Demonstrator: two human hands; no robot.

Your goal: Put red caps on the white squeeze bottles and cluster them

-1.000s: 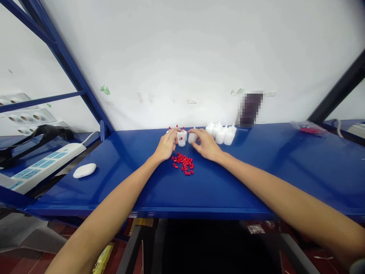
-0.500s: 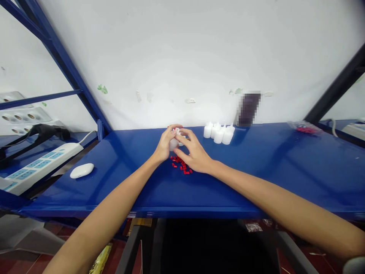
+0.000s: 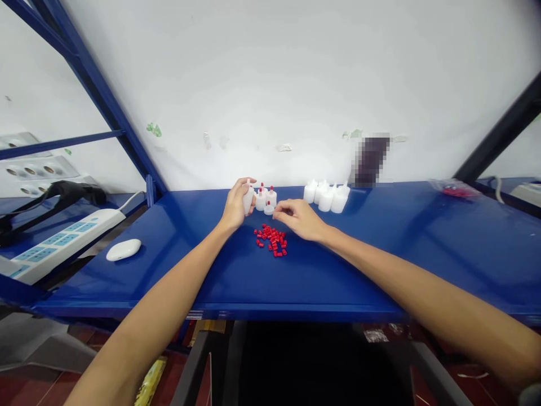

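Observation:
My left hand (image 3: 237, 206) is wrapped round a small white squeeze bottle (image 3: 248, 198), its narrow nozzle pointing up without a red cap. My right hand (image 3: 298, 219) has thumb and fingers pinched together close to a short white round piece with a red tip (image 3: 269, 209). Whether those fingertips touch it or hold anything small is unclear. Just behind stand several white bottles with red caps (image 3: 271, 197), partly hidden by my left hand. A loose pile of small red caps (image 3: 273, 237) lies on the table in front of the hands.
Several white bottles with bare nozzles (image 3: 325, 198) stand by the wall on the blue table (image 3: 359, 270). A white oval case (image 3: 123, 250) and a power strip (image 3: 63, 242) are at left. A clear bag with red pieces (image 3: 454, 189) lies far right; a pixelated dark object (image 3: 372, 160) leans on the wall.
My hands were together around the bottle and have come apart. The right hand has moved right, uncovering the red-capped bottles and cap pile. The left hand keeps the bottle, slightly further left.

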